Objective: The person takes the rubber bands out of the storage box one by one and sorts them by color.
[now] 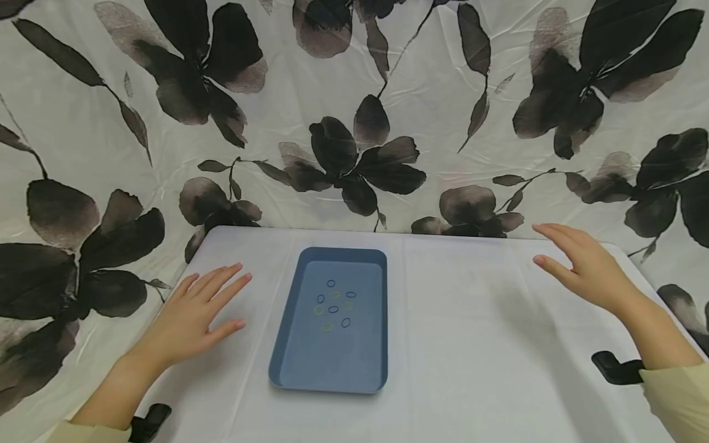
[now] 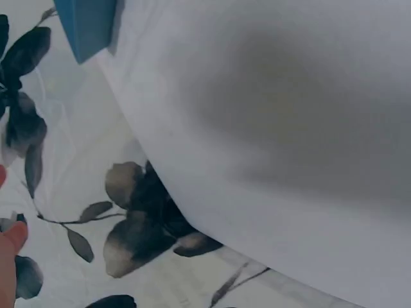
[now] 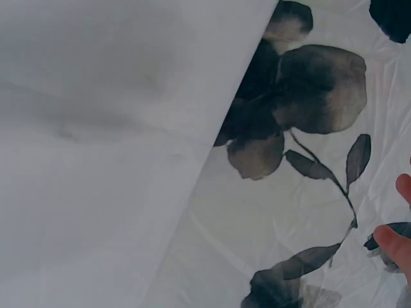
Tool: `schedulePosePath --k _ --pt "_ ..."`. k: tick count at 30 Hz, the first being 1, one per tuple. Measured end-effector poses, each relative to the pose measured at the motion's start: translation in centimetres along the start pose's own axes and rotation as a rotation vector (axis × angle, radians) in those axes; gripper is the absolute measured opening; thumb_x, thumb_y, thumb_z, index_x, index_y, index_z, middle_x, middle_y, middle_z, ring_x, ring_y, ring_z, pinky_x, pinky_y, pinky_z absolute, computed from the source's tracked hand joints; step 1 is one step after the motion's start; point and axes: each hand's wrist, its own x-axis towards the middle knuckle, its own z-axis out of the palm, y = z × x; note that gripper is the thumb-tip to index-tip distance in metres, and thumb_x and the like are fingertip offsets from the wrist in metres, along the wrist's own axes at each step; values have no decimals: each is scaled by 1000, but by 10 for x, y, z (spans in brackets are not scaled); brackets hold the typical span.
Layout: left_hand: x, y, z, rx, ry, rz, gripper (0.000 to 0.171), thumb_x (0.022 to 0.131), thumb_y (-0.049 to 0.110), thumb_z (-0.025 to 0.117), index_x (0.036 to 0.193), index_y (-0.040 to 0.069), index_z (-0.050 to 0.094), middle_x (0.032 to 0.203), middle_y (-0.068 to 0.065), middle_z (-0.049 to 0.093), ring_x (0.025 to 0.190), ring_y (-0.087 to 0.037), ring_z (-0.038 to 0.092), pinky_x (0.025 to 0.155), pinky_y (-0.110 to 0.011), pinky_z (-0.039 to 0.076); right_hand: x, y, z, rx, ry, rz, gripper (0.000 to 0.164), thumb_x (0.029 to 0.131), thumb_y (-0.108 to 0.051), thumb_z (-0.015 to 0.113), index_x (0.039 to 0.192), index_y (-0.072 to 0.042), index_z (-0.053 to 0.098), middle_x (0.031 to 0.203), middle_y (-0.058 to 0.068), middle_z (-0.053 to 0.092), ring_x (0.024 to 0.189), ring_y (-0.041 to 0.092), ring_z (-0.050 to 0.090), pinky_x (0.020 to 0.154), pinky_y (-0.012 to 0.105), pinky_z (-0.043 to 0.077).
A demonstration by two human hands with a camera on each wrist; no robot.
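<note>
hovering left of the tray [image 1: 332, 366], the left hand [image 1: 188, 320] held nothing, its fingers nearly straight and slightly spread, thumb apart. well to the right of the tray, the right hand [image 1: 587, 267] was also bare, thumb away from the fingers, which overlapped in the head view, so gaps among them could not be told. the tray lay flat on the table [image 1: 471, 338]; inside it, beyond its middle, sat five dark blue rings [image 1: 333, 312] and four yellow rings [image 1: 328, 331], scattered singly. the tray seemed light, stiff and perhaps smooth, best gripped by both long rims. the rings looked nearly weightless and possibly soft, though their material could not be told; fingertips would probably suit them best, pinching one edge against the tray floor.
</note>
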Motion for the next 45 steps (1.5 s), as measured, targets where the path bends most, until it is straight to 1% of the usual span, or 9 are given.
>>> schedulePosePath --k 4,11,15,19,23,26,31,37,45 --pt "7 7 0 -98 -1 -21 56 85 38 64 133 13 50 131 -12 50 114 -32 48 90 -51 35 6 -6 -2 53 -19 27 54 88 -23 64 134 -1 45 128 27 48 116 48 40 91 63 31" --pt "12 17 0 -351 -172 -207 43 88 28 64 127 12 55 123 -8 58 112 -30 54 89 -51 42 17 -14 -4 125 -19 79 37 88 -19 64 120 -1 58 118 22 57 109 40 50 81 59 41" --pt "16 24 0 -533 -232 -320 44 89 26 63 129 8 53 126 -10 56 108 -31 56 85 -51 45 23 -17 -3 170 11 106 33 87 -18 66 117 -3 62 106 15 64 96 17 56 82 39 46" --pt "20 29 2 -728 -273 -423 48 90 23 62 132 5 48 126 -17 54 105 -32 57 81 -45 49 30 -19 -1 260 6 142 31 86 -17 67 115 -4 64 97 12 67 81 -6 52 70 12 43" --pt "24 33 7 -938 -289 -542 53 89 19 62 135 0 42 124 -24 51 104 -33 57 76 -34 52 38 -22 1 372 -48 198 35 88 -20 65 119 -3 61 102 13 66 82 -7 55 68 11 44" --pt "26 35 14 -1060 -296 -639 56 89 14 62 136 -4 38 124 -29 47 103 -32 58 75 -34 53 45 -24 4 441 -92 218 37 88 -20 65 121 -3 60 103 7 65 84 -2 57 70 13 46" --pt "28 38 25 -1130 -319 -747 54 88 7 61 136 -5 37 125 -29 46 102 -29 58 78 -38 52 58 -30 11 539 -149 215 37 87 -18 66 119 -1 60 97 0 64 83 5 60 72 17 48" --pt "29 42 36 -1116 -333 -791 55 86 6 63 134 -6 39 123 -28 49 98 -27 59 77 -38 53 73 -40 20 626 -227 217 37 87 -17 66 118 1 60 95 8 63 84 8 62 75 20 49" --pt "30 44 45 -1123 -304 -853 55 85 2 62 133 -8 39 121 -29 50 96 -26 61 77 -39 53 89 -53 38 702 -278 178 34 85 -12 68 115 2 62 92 8 64 84 12 63 76 23 49"
